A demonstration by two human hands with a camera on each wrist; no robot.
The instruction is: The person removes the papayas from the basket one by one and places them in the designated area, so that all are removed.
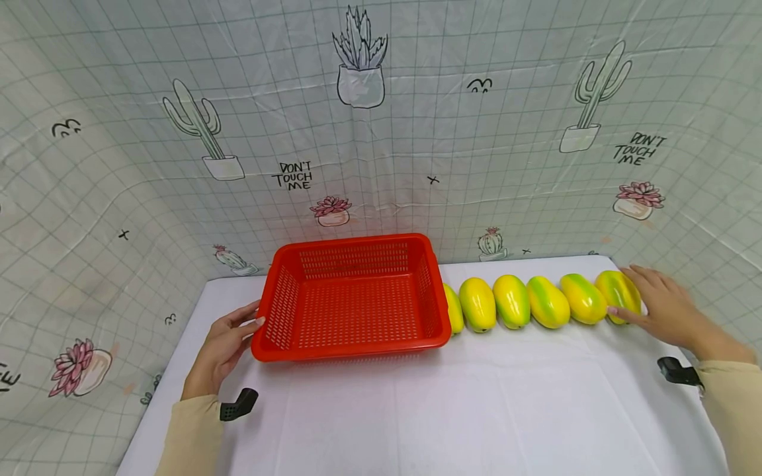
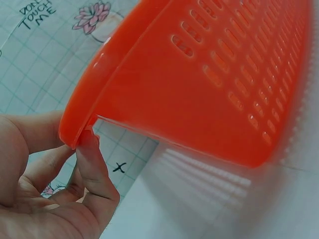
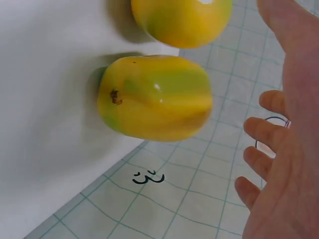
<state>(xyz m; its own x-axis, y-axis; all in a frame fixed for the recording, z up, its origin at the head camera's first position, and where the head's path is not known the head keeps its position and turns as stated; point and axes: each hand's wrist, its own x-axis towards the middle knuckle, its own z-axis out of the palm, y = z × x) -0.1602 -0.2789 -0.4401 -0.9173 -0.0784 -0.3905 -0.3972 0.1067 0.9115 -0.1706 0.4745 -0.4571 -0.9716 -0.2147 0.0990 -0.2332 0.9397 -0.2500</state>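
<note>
A red plastic basket (image 1: 357, 297) with slotted walls stands left of the middle in the head view, nothing in it. My left hand (image 1: 229, 340) pinches its left rim; in the left wrist view the thumb and fingers (image 2: 92, 164) take the rim (image 2: 75, 124) from both sides. Right of the basket runs a row of several glossy yellow-green mangoes (image 1: 510, 302), the leftmost partly hidden by the basket's edge. My right hand (image 1: 667, 311) spreads over the rightmost mango (image 1: 619, 294), thumb in front and fingers behind. The right wrist view shows a gap between that mango (image 3: 157, 99) and the fingers.
A white cloth (image 1: 476, 396) covers the table. Behind and on both sides hangs a gridded curtain (image 1: 405, 132) printed with cacti, close behind the basket and the mangoes. A small black wrist camera (image 1: 238, 404) sits on the left wrist, another (image 1: 678, 371) on the right.
</note>
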